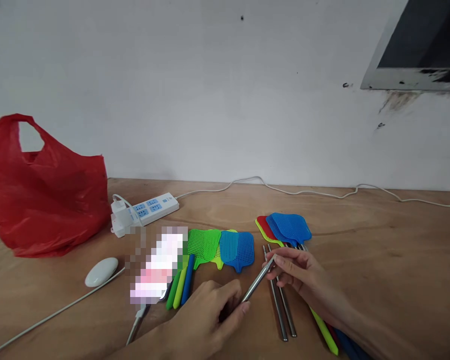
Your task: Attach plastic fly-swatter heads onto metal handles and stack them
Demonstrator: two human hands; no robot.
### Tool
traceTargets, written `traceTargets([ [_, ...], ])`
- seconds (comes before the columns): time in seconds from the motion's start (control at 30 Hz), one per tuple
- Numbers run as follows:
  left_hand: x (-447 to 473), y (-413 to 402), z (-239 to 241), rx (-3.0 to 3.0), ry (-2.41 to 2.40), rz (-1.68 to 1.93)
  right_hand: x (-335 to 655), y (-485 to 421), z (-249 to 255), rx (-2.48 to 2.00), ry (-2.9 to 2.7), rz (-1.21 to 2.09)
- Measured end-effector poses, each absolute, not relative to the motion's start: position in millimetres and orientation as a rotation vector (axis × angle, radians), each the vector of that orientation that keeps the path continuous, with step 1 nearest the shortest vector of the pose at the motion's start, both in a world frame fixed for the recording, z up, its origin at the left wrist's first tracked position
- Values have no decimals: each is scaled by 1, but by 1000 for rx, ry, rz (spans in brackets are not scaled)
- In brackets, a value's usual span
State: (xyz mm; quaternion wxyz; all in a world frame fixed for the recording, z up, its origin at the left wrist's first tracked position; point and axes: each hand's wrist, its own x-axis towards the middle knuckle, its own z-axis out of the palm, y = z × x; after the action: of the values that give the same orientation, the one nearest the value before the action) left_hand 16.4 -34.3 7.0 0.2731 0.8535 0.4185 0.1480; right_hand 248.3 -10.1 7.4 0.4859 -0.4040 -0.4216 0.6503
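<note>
My left hand [213, 315] is closed around the lower part of a silver telescopic metal rod [258, 281], which tilts up to the right. With thumb and fingers, my right hand [300, 272] pinches the rod's upper end. Two more metal rods [279, 305] lie on the table below my right hand. Fly swatter heads in green [204, 245] and blue [238, 250] overlap beyond my left hand, a yellow-green one between them. Several loose handles, including a blue handle [188, 278], lie beside them. Fly swatters with blue heads [292, 227], red and yellow ones beneath, extend under my right forearm.
A red plastic bag [48, 195] stands at the left on the wooden table [397, 265]. Near it are a white power strip [157, 209], a white oval device [101, 272] and a blurred-out phone [159, 267] with a cable. A white cord [303, 193] runs along the wall.
</note>
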Motion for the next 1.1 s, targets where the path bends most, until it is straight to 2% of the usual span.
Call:
traceTargets([
  [0.33,11,-26,-5,2232,1209,586,263,6,5,-1039,-853,1391],
  [0.6,10,-20,-21,2050,1234,615,264,3,8,-1037,-892,1450],
  [0.87,15,-21,-13,1921,1152,715,267,4,9,-1046,-889,1433],
  [1.0,12,-20,-12,2012,1161,678,268,6,6,-1092,-1006,1350],
  [1.1,10,-18,-11,2111,1182,658,268,6,0,-1173,-1316,1182],
])
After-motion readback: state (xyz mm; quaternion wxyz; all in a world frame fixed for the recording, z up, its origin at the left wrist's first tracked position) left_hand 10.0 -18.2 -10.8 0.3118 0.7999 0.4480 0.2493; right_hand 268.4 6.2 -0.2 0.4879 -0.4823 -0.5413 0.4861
